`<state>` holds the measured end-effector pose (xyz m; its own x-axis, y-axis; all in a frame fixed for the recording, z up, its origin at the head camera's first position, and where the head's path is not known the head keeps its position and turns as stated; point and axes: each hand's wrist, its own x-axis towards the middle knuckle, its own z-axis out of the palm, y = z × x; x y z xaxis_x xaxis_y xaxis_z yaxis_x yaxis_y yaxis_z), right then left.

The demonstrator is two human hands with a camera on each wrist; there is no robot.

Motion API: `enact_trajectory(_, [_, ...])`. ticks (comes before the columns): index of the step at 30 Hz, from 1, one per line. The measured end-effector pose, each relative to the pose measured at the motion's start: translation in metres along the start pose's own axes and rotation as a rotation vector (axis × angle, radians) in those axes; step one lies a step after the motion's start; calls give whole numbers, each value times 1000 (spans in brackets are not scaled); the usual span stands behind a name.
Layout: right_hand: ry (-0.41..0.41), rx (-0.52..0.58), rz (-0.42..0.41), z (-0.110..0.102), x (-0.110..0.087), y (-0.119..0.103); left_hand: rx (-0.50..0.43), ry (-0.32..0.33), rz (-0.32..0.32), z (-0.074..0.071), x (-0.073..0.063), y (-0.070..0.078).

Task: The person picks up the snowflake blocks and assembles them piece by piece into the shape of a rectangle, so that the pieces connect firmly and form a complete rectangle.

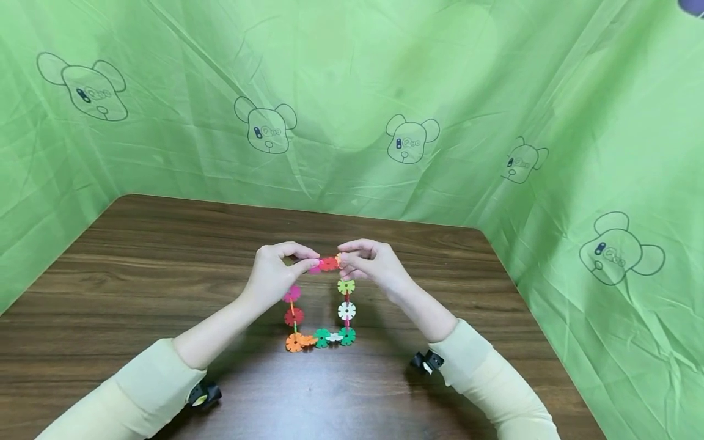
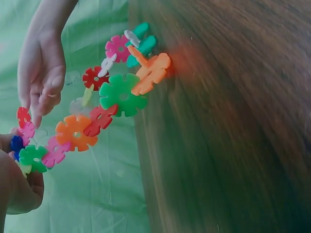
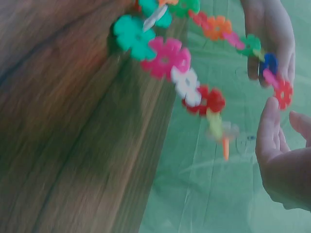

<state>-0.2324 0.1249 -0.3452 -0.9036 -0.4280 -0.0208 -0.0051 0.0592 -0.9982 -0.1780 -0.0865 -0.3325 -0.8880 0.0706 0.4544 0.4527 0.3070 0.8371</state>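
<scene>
Flower-shaped plastic discs, slotted edge to edge, form a many-coloured chain (image 1: 321, 338) bent into an upright loop. Its lower row of orange, green and white discs stands on the table. At the upper left, my left hand (image 1: 273, 273) pinches the chain by a blue disc (image 2: 17, 143), with a pink disc and a red disc (image 3: 283, 93) reaching out beyond its fingers. My right hand (image 3: 286, 170) is at that red disc, index finger straight beside it and thumb apart. An orange disc (image 3: 225, 148) tops the chain's other side, below and away from the red one.
The brown wooden table (image 1: 165, 256) extends around the chain. Green cloth (image 1: 341, 73) with printed bear heads hangs behind it and along the sides. A small black wrist camera (image 1: 203, 394) sits at the left cuff, another black camera (image 1: 428, 362) at the right cuff.
</scene>
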Motion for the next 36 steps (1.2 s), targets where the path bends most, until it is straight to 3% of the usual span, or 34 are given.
enact_trajectory(8, [111, -150, -42, -24, 8, 9, 19, -13, -31, -7, 4, -7])
enact_trajectory(14, [117, -283, -45, -29, 20, 25, 21, -5, -17, -5, 8, -11])
enact_trajectory(15, [112, -294, -33, -29, 22, 28, 17, -6, -19, -6, 8, -5])
enact_trajectory(19, [100, -253, 57, -26, 28, 34, 12, -16, -34, -7, 10, -1])
enact_trajectory(22, [100, -213, 91, -24, 29, 33, 7, -17, -30, -6, 13, -8])
enact_trajectory(28, [121, -173, 13, -20, 26, 26, -6, -38, -9, -2, 18, -34])
enact_trajectory(32, [140, -169, -47, -19, 22, 20, 0, -65, -8, -3, 20, -38])
enact_trajectory(36, [161, -241, -109, -17, 15, 13, 24, -85, -4, -5, 22, -36])
